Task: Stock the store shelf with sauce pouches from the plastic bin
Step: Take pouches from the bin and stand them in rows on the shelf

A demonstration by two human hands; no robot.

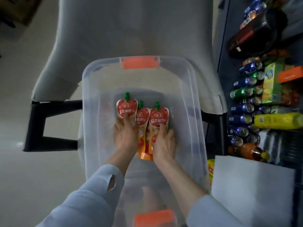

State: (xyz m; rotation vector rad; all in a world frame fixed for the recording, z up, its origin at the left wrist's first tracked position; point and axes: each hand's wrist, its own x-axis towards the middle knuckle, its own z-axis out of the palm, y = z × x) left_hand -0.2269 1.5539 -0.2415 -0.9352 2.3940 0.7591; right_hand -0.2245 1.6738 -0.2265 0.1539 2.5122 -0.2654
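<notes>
Both hands are down in the clear bin (91, 102), centre frame. Your left hand (126, 134) pinches the left pouch (127, 108), thumb on its face and fingers tucked under. Your right hand (164, 142) holds the right pouch (159, 117) the same way. The middle pouch (142, 119) sits between them; can't tell if either hand has it. All three lie flat, long axis up-down in frame, green caps pointing away from you, so you're gripping the lower halves. The shelf (222, 46) with cans (244, 108) is at the right edge, so your right hand is nearer. Clear the bin wall first.
</notes>
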